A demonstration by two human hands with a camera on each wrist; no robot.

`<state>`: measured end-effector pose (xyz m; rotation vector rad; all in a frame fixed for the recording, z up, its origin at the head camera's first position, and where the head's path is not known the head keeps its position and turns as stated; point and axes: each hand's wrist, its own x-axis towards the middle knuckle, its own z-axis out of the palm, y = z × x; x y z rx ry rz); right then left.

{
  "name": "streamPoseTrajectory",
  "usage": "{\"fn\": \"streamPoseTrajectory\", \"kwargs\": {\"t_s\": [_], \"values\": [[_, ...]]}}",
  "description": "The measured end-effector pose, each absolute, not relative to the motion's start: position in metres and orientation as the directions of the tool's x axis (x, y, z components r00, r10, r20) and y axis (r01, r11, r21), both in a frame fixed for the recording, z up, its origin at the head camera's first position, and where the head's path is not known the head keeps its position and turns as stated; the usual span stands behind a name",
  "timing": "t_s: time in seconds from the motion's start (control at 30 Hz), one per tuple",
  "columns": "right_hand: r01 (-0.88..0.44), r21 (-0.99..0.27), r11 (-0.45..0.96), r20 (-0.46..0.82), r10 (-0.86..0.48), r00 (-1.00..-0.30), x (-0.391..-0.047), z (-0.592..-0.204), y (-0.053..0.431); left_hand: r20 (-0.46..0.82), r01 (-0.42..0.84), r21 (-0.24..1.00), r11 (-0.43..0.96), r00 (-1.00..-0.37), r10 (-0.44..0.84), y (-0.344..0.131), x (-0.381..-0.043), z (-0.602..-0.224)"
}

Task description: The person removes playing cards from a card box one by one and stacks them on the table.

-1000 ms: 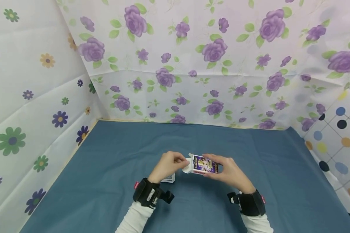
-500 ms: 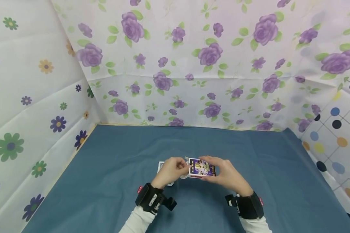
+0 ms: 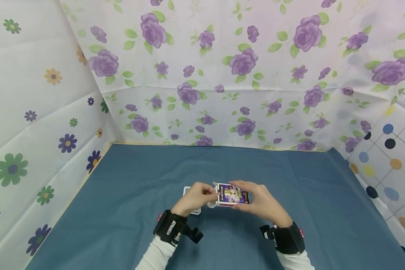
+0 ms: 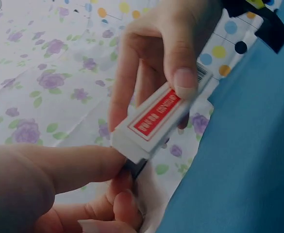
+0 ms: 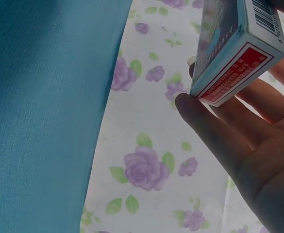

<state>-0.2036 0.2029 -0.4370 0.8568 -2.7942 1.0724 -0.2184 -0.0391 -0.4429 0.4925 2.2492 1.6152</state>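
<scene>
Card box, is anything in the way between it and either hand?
Nothing visible: the right hand grips the card box, and the left hand pinches at its open end. The cards lie left of it, partly hidden by that hand.

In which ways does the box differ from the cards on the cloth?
The box is gripped by the right hand, while the cards lie on the blue cloth. The box shows a purple printed face; the cards show a white border and are mostly hidden by the left hand. Both have white edges.
</scene>
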Motion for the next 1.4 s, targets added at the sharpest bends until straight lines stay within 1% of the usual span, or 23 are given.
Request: {"fn": "streamPoseTrajectory", "kwargs": {"t_s": [0.2, 0.37, 0.5, 0.7, 0.87, 1.07, 1.2, 1.4], "values": [[-0.500, -0.605, 0.620, 0.215, -0.477, -0.852, -0.205, -0.439, 0.205, -0.108, 0.039, 0.958, 0.285, -0.870, 0.481, -0.046, -0.220, -0.438], [-0.492, -0.606, 0.625, 0.215, -0.467, -0.857, -0.206, -0.438, 0.207, -0.124, -0.009, 0.973, 0.229, -0.862, 0.491, -0.056, -0.222, -0.435], [-0.483, -0.591, 0.646, 0.216, -0.450, -0.867, -0.207, -0.436, 0.209, -0.121, -0.023, 0.978, 0.206, -0.871, 0.477, -0.068, -0.225, -0.432], [-0.481, -0.594, 0.645, 0.229, -0.438, -0.869, -0.208, -0.436, 0.211, -0.072, 0.010, 0.983, 0.181, -0.897, 0.437, -0.092, -0.230, -0.426], [-0.478, -0.604, 0.638, 0.231, -0.434, -0.871, -0.208, -0.438, 0.213, -0.065, 0.009, 0.980, 0.200, -0.931, 0.360, -0.113, -0.234, -0.427], [-0.462, -0.617, 0.637, 0.216, -0.428, -0.878, -0.207, -0.441, 0.214, -0.091, -0.025, 0.966, 0.258, -0.965, 0.248, -0.129, -0.241, -0.439], [-0.467, -0.608, 0.643, 0.219, -0.429, -0.876, -0.208, -0.442, 0.215, -0.138, -0.095, 0.957, 0.274, -0.980, 0.141, -0.131, -0.248, -0.453], [-0.463, -0.616, 0.638, 0.213, -0.431, -0.877, -0.208, -0.444, 0.215, -0.193, -0.182, 0.930, 0.320, -0.981, 0.003, -0.125, -0.257, -0.474]]}}
